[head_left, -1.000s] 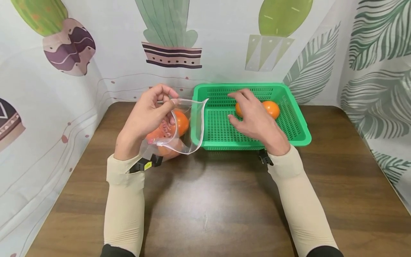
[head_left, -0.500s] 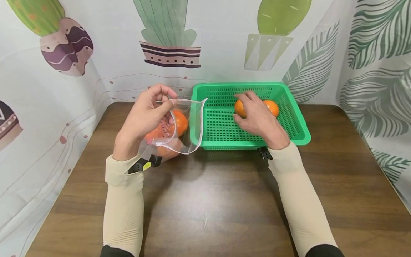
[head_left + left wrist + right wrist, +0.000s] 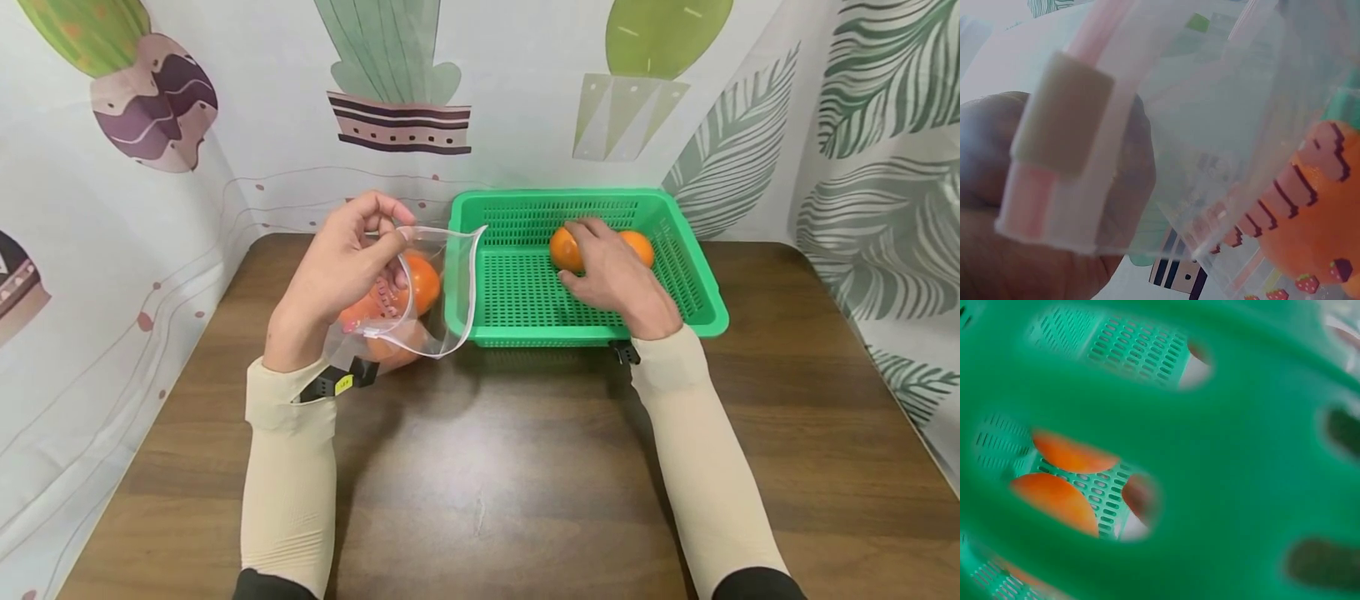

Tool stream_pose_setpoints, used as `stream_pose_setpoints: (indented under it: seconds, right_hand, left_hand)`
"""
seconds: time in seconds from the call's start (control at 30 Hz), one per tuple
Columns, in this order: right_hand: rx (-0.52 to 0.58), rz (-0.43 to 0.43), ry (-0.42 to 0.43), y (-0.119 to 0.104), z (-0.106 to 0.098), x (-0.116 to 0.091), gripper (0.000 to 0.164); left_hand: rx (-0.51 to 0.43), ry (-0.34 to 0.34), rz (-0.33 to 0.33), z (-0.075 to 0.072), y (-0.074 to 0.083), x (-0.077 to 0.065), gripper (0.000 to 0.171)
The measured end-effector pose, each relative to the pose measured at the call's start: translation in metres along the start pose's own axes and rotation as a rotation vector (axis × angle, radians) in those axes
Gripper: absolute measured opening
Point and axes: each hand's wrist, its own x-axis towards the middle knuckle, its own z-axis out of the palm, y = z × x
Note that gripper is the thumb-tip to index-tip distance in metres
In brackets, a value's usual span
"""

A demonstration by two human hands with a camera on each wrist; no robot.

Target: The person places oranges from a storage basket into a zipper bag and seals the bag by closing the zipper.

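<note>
In the head view, my left hand [image 3: 341, 267] pinches the rim of a clear zip bag [image 3: 454, 292], whose mouth gapes to the right. Inside it lie several orange fruits, one orange [image 3: 423, 283] near the opening. The left wrist view shows the bag's slider [image 3: 1063, 115] and pink print close up. My right hand [image 3: 618, 271] is in the green basket [image 3: 517, 333], fingers loosely bent over one orange [image 3: 564, 248]; a second orange [image 3: 638, 245] is partly hidden behind it. The basket wall blocks most of the right wrist view; a fingertip [image 3: 1140, 497] shows apart from the oranges.
The basket's slotted wall [image 3: 1241, 456] stands between the right wrist and the fruit. Under everything is a brown wooden table [image 3: 480, 467]. A patterned cloth [image 3: 525, 100] hangs behind the table and along its sides.
My right hand has lowered and shifted right across the basket, so more of the left orange shows. My left hand keeps its pinch on the bag, nearly unmoved.
</note>
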Motion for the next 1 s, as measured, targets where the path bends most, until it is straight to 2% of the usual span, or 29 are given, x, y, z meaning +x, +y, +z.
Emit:
stream_pose_setpoints:
  seconds: [0.43,0.8,1.0]
  right_hand:
    - [-0.068,0.073,-0.207,0.0019,0.0019,0.0010,0.087]
    - [-0.071,0.077,-0.189,0.0016,0.0032,0.0003,0.091]
    - [-0.103,0.081,-0.202,0.0025,0.0036,0.0001,0.087]
  left_hand:
    - [0.006,-0.006,0.002,0.0017,-0.0006,0.0007,0.011]
    - [0.007,-0.012,0.007,0.0023,-0.0011,0.0006,0.011]
    - [0.002,-0.020,-0.001,0.0028,-0.0008,0.0007,0.011]
